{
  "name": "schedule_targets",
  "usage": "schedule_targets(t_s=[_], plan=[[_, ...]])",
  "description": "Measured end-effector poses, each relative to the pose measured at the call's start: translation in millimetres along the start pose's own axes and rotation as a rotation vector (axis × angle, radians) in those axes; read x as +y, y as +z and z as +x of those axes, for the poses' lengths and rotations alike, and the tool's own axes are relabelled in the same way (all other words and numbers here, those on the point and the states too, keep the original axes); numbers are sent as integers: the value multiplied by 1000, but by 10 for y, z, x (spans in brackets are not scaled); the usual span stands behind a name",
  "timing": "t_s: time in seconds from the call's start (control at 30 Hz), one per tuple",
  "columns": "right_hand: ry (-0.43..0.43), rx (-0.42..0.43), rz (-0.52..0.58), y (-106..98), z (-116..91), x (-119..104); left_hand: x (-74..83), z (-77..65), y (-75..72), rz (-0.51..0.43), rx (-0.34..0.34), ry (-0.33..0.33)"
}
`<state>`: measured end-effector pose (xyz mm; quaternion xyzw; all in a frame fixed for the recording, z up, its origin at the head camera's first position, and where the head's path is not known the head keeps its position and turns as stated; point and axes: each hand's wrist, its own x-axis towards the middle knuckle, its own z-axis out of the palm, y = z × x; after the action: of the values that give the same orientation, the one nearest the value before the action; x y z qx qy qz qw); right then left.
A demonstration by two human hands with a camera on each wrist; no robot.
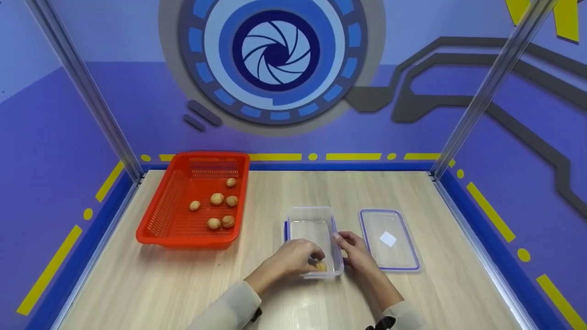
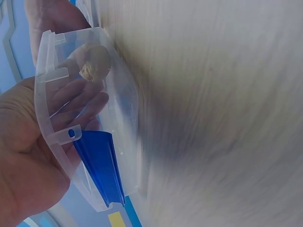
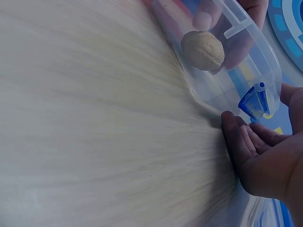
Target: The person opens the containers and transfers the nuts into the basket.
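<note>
My left hand (image 1: 298,256) reaches into a clear plastic food container (image 1: 334,220), with thumb and fingers around a walnut (image 3: 202,50) close to its floor. Through the clear wall in the left wrist view, the same walnut (image 2: 94,62) shows by the fingertips. Outside the container's right wall, my right hand (image 1: 360,254) grips the side, thumb at the rim and fingers low against the outside. A blue clip flap (image 2: 100,163) hangs from the container's wall. The matching lid (image 1: 396,256), with its blue edge and a white label, lies flat to the right.
At the back left stands a red plastic basket (image 1: 165,229) with several walnuts (image 1: 217,198) in it. Purple walls with metal corner posts (image 1: 87,87) enclose the wooden table (image 1: 183,284) at the back and sides.
</note>
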<state>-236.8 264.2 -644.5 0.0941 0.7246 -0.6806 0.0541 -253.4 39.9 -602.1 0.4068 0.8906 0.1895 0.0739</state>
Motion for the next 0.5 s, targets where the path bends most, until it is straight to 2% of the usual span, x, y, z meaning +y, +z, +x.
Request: schedule_targets(t_s=[0.17,0.5], plan=[[4,-10,-20,-7,0,-7,-1,18,11,28,6,-1],[-5,4,-21,3,-4,-6,-14,20,8,25,3,2]])
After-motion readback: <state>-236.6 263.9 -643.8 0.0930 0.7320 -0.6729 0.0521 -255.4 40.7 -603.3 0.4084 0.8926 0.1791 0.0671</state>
